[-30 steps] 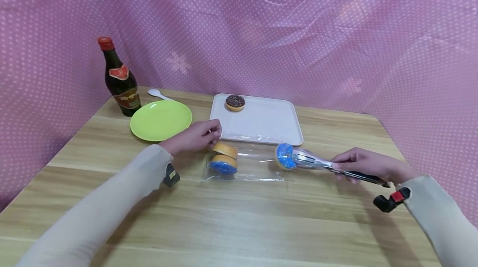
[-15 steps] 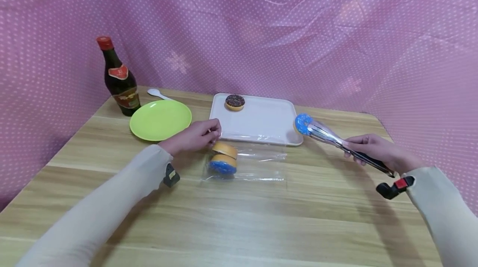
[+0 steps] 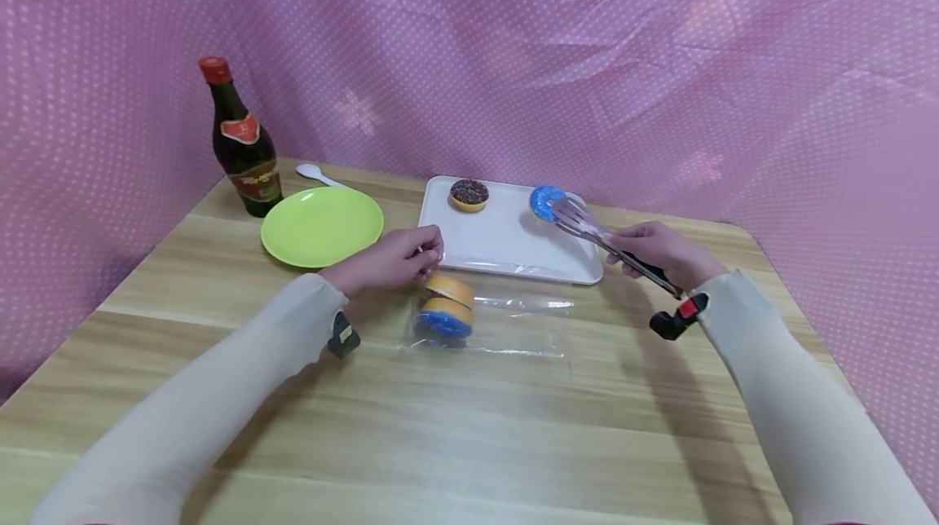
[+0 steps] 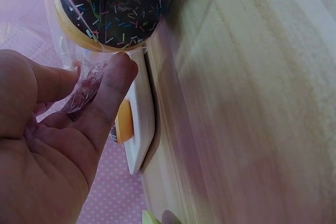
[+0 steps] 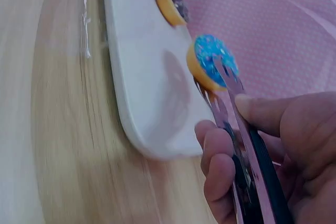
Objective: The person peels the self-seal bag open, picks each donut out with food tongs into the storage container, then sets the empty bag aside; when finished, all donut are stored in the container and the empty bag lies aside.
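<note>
My right hand (image 3: 660, 252) grips metal tongs (image 3: 627, 254), whose slotted tips pinch a blue-iced donut (image 5: 212, 59) with sprinkles. The donut hangs over the right back part of a white tray (image 3: 506, 252), its shadow falling on the tray in the right wrist view. A chocolate-iced donut (image 3: 469, 195) sits at the tray's back left. With thumb and fingers, my left hand (image 3: 392, 258) pinches the gathered plastic of a clear bag (image 4: 86, 77) in front of the tray. Inside the bag lie a dark-iced donut with coloured sprinkles (image 4: 113, 19) and a blue-iced donut (image 3: 446, 323).
A green plate (image 3: 323, 225) lies left of the tray, close to my left hand. Behind it are a white spoon (image 3: 317, 174) and a dark bottle with a red cap (image 3: 245, 146). A pink dotted curtain (image 3: 469, 60) encloses the wooden table (image 3: 440, 443).
The tongs and blue-iced donut have moved from the bag's right end, out to the right and up, then back left over the tray. My left hand keeps its pinch on the bag.
</note>
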`<action>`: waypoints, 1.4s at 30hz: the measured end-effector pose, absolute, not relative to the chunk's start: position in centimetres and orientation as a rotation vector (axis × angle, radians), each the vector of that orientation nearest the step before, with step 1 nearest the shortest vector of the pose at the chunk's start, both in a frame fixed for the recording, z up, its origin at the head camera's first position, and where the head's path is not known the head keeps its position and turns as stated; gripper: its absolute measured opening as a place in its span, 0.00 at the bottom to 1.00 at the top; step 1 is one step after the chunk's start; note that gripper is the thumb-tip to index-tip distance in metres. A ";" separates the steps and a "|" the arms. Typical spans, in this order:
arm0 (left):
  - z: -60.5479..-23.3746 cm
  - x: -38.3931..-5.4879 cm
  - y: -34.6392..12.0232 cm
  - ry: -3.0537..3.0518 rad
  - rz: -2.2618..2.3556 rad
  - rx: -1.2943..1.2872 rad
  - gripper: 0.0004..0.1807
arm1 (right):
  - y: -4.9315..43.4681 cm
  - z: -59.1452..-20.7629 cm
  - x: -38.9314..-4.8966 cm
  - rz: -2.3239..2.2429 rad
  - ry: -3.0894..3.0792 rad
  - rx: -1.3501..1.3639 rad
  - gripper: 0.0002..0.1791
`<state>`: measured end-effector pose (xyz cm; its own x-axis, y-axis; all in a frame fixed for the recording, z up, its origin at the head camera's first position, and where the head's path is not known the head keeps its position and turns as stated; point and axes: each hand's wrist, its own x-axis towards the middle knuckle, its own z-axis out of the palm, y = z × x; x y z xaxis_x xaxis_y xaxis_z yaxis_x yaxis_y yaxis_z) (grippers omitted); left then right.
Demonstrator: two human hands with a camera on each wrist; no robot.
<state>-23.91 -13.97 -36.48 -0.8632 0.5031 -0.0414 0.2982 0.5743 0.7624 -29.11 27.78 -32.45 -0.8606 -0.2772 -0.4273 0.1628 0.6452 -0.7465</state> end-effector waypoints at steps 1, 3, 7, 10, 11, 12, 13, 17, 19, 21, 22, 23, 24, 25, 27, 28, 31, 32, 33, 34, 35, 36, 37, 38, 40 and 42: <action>-36.4 -23.9 -13.9 2.553 1.167 0.664 0.07 | 27.4 -32.5 -29.3 -1.143 2.343 -0.084 0.30; -36.4 -23.9 -13.8 2.553 1.169 0.661 0.07 | 26.6 -32.6 -29.6 -1.144 2.334 -0.077 0.29; -36.4 -23.8 -13.6 2.569 1.163 0.665 0.07 | 25.8 -32.9 -29.9 -1.148 2.326 -0.077 0.28; -36.5 -23.8 -13.6 2.579 1.154 0.662 0.07 | 25.3 -33.0 -30.0 -1.158 2.329 -0.061 0.27; -36.5 -23.8 -13.7 2.580 1.152 0.660 0.07 | 25.1 -33.1 -30.0 -1.164 2.328 -0.054 0.27; -36.5 -23.8 -13.7 2.581 1.149 0.657 0.07 | 24.9 -33.1 -30.1 -1.174 2.322 -0.047 0.26; -36.5 -23.8 -13.7 2.579 1.149 0.655 0.07 | 24.8 -33.1 -30.1 -1.182 2.317 -0.043 0.26; -36.5 -23.7 -13.7 2.573 1.150 0.661 0.06 | 24.4 -33.0 -30.2 -1.193 2.309 -0.021 0.25; -36.5 -23.7 -13.7 2.576 1.150 0.667 0.07 | 24.2 -33.0 -30.2 -1.186 2.314 -0.021 0.25; -36.5 -23.7 -13.7 2.581 1.148 0.670 0.07 | 24.2 -32.9 -30.2 -1.168 2.326 -0.022 0.25; -36.5 -23.7 -13.7 2.584 1.147 0.672 0.07 | 24.2 -32.9 -30.2 -1.157 2.332 -0.019 0.25; -36.5 -23.6 -13.6 2.585 1.145 0.673 0.07 | 24.2 -32.9 -30.2 -1.150 2.336 -0.023 0.25; -36.5 -23.6 -13.6 2.587 1.142 0.674 0.07 | 24.3 -33.0 -30.1 -1.142 2.342 -0.027 0.26; -36.4 -23.6 -13.6 2.587 1.138 0.669 0.07 | 24.3 -33.0 -30.1 -1.136 2.348 -0.031 0.26; -36.4 -23.6 -13.5 2.584 1.136 0.658 0.07 | 24.3 -33.0 -30.1 -1.137 2.358 -0.031 0.26; -36.4 -23.6 -13.5 2.583 1.136 0.657 0.07 | 24.3 -33.1 -30.1 -1.136 2.364 -0.035 0.26; -36.3 -23.5 -13.4 2.578 1.138 0.652 0.07 | 24.5 -33.2 -30.1 -1.142 2.379 -0.037 0.27; -36.3 -23.5 -13.4 2.576 1.140 0.651 0.07 | 24.5 -33.3 -30.1 -1.144 2.383 -0.036 0.28; -36.2 -23.5 -13.4 2.575 1.140 0.648 0.07 | 24.6 -33.3 -30.1 -1.141 2.390 -0.039 0.28; -36.2 -23.5 -13.4 2.576 1.141 0.652 0.07 | 24.7 -33.3 -30.1 -1.139 2.399 -0.049 0.29; -36.2 -23.4 -13.4 2.576 1.141 0.648 0.07 | 24.8 -33.2 -30.1 -1.139 2.407 -0.056 0.29; -36.2 -23.4 -13.4 2.579 1.141 0.648 0.07 | 25.0 -33.2 -30.1 -1.140 2.416 -0.066 0.30; -36.2 -23.4 -13.4 2.581 1.142 0.646 0.07 | 25.2 -33.1 -30.1 -1.138 2.428 -0.080 0.30; -36.3 -23.5 -13.4 2.582 1.144 0.643 0.07 | 25.4 -33.0 -30.0 -1.135 2.443 -0.094 0.31; -36.4 -23.5 -13.5 2.585 1.151 0.648 0.07 | 25.9 -32.7 -29.9 -1.126 2.474 -0.118 0.31; -36.5 -23.6 -13.5 2.585 1.158 0.651 0.07 | 26.6 -32.4 -29.6 -1.109 2.499 -0.139 0.31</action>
